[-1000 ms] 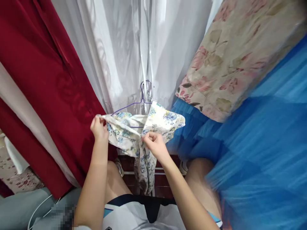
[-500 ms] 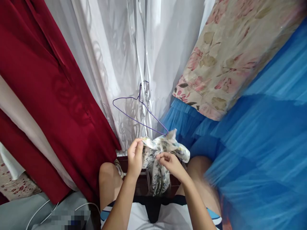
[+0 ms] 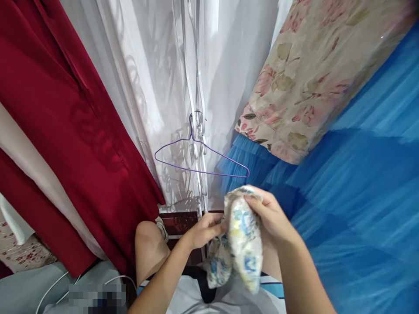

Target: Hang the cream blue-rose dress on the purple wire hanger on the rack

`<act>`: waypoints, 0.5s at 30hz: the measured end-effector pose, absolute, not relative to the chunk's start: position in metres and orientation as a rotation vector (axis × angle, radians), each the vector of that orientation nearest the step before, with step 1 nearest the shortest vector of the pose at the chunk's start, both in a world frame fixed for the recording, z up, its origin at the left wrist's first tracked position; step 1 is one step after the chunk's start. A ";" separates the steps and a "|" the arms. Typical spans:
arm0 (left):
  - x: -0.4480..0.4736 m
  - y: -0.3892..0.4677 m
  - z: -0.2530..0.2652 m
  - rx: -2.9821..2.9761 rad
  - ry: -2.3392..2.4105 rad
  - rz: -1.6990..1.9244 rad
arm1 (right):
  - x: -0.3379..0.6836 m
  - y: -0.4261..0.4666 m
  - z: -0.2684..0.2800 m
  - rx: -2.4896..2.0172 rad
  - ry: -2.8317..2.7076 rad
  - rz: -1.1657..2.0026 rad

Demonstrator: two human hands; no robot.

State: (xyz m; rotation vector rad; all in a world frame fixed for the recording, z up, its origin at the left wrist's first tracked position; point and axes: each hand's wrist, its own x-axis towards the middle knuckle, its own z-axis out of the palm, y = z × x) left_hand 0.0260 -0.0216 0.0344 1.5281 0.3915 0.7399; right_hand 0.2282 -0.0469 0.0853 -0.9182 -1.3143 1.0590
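Observation:
A white printed cloth garment [image 3: 247, 237] with blue and yellow patterns hangs bunched between my hands, over my lap. My right hand [image 3: 268, 213] pinches its upper edge, thumb in front. At its left side, the fingers of my left hand [image 3: 206, 230] are closed on a fold, the tips partly hidden by the cloth. What kind of garment it is, I cannot make out. Beyond my hands, a purple wire hanger [image 3: 203, 171] hangs bare by its hook from a white metal stand [image 3: 198, 152], apart from the cloth.
Dark red cloth [image 3: 108, 157] hangs at the left, white curtains [image 3: 157, 87] behind the stand. On the right are a floral garment [image 3: 294, 100] and blue tulle [image 3: 353, 209]. A white cable [image 3: 49, 292] lies over grey fabric at the lower left.
The garment has come off the hanger's right end and moved down towards my lap. My right hand has shifted right and now pinches its edge. The hanger has swung more level.

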 end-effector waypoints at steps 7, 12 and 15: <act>-0.016 -0.009 0.033 1.722 0.887 1.051 | 0.274 0.029 0.144 -0.961 -1.288 0.718; -0.058 0.015 0.065 1.772 0.979 1.312 | 0.247 0.093 0.156 -0.931 -1.468 1.069; -0.083 0.028 0.076 1.873 1.079 1.360 | 0.237 0.100 0.159 -0.924 -1.433 1.374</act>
